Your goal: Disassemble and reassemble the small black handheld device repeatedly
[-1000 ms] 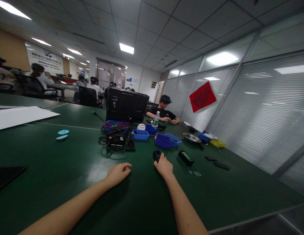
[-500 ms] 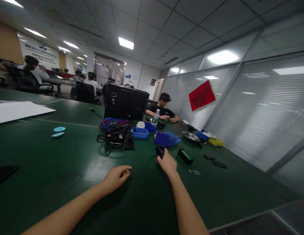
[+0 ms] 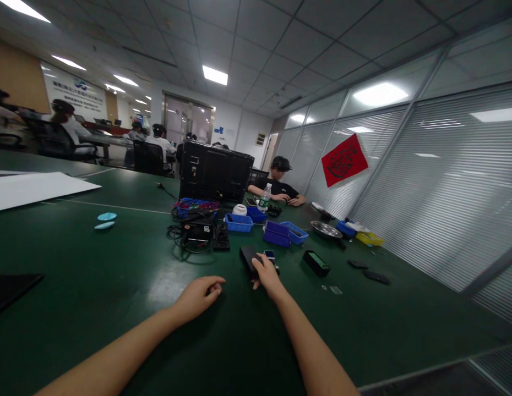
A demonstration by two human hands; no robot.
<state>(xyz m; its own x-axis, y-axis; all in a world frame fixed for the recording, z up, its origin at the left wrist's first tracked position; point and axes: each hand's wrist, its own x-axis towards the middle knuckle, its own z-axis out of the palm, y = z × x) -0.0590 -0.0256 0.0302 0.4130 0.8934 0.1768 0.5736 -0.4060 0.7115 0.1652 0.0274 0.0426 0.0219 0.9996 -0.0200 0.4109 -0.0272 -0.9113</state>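
Observation:
My right hand [image 3: 266, 276] rests on a small black device [image 3: 250, 257] that lies on the green table [image 3: 94, 286], with its fingers curled over the device's near end. My left hand [image 3: 198, 297] lies on the table a little to the left, loosely curled, with nothing visible in it. A second black device with a green face [image 3: 316, 262] lies just right of my right hand.
Blue bins [image 3: 284, 233], a tangle of cables with a black unit [image 3: 196, 234] and a large black case [image 3: 214, 173] stand beyond my hands. A metal bowl [image 3: 325, 230], a yellow tray [image 3: 369, 238] and dark flat pieces [image 3: 375, 277] lie right. A person sits across; a black slab [image 3: 10, 289] lies far left.
My right hand had lifted the black device off the table, then brought it down and left; it now lies flat under my fingers. My left hand has barely moved.

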